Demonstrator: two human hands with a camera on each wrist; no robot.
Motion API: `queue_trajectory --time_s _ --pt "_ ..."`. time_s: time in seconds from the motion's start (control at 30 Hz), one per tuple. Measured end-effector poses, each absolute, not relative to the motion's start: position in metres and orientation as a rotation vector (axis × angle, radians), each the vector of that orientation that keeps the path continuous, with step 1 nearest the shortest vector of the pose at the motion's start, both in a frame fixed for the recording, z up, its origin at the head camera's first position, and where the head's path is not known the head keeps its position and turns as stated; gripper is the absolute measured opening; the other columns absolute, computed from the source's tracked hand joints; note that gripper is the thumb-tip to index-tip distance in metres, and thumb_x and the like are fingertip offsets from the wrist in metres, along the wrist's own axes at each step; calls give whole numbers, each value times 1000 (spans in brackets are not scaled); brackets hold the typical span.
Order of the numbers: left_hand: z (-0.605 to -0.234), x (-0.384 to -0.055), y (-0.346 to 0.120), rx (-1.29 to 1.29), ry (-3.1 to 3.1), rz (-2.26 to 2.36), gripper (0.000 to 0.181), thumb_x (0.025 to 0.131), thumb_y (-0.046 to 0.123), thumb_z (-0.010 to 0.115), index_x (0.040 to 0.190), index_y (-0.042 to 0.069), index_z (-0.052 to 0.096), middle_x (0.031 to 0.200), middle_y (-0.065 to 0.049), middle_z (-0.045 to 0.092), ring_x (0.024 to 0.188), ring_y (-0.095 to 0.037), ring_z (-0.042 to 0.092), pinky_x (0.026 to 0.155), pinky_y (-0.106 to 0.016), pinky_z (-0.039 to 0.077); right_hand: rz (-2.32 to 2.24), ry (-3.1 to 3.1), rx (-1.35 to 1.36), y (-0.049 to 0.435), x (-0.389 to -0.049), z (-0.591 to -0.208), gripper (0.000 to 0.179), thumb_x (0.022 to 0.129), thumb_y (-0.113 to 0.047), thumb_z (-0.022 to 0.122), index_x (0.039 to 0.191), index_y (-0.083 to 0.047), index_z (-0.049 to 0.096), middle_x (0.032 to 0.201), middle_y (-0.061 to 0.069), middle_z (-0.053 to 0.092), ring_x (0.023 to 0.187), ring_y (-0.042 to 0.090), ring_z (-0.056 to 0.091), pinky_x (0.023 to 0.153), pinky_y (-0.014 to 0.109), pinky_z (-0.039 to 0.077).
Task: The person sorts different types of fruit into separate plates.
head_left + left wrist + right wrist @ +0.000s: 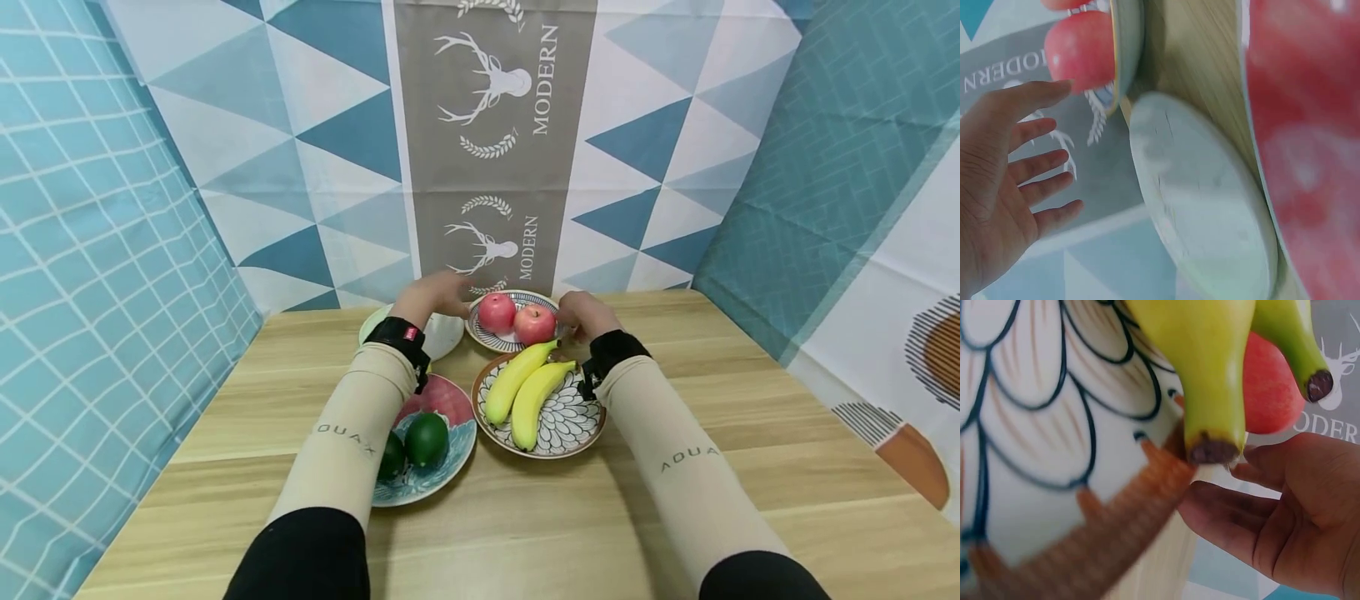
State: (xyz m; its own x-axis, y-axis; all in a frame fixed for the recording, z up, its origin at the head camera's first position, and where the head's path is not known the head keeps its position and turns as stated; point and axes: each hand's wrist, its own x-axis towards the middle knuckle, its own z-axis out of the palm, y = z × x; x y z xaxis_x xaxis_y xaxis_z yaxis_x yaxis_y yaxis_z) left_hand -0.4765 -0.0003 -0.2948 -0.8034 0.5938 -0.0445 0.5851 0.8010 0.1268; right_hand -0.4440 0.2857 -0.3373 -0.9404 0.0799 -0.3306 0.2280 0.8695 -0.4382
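Two red apples (497, 313) sit on a patterned plate (491, 341) at the back of the table. My left hand (438, 297) is at the left of this plate. In the left wrist view its fingers (1044, 160) are spread and hold nothing, the thumb overlapping an apple (1082, 53). My right hand (587, 315) is by the plate's right side, loosely bent fingers (1229, 519) beside the banana stems in the right wrist view. Two bananas (542, 396) lie on a brown-rimmed plate (566, 425) in front of the apples.
Left of the bananas, a pink and blue plate (450, 397) bears dark green fruits (426, 440), partly hidden by my left forearm. Behind it lies a pale green and white plate (444, 335). A patterned cloth (337, 167) hangs behind the wooden table (510, 533).
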Motion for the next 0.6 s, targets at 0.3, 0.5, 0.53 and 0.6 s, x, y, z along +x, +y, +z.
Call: queue_trajectory --time_s 0.3,0.5,0.53,0.6 --pt "-285 -469 -47 935 2894 53 63 103 34 63 158 7 48 158 -23 48 148 -41 43 121 -53 37 -453 2793 42 284 -428 -320 56 113 -28 43 159 3 39 157 28 44 135 45 52 103 53 53" --pt "-281 -463 -74 885 2968 27 58 113 39 48 159 4 46 159 -25 46 150 -42 39 122 -55 33 -267 2937 -111 281 -428 -319 56 114 -30 39 156 6 43 158 29 44 149 45 38 121 54 36" --pt "-281 -462 -79 873 2985 19 58 113 40 46 159 4 46 159 -26 45 150 -43 39 122 -56 33 -263 2964 -121 281 -427 -319 56 113 -30 38 156 6 44 158 29 45 149 46 38 121 54 36" --pt "-281 -459 -89 853 3009 20 59 114 40 44 159 2 45 159 -28 44 150 -44 38 122 -57 33 -259 3015 -131 280 -427 -319 55 113 -29 38 155 6 45 157 30 46 148 46 40 121 55 35"
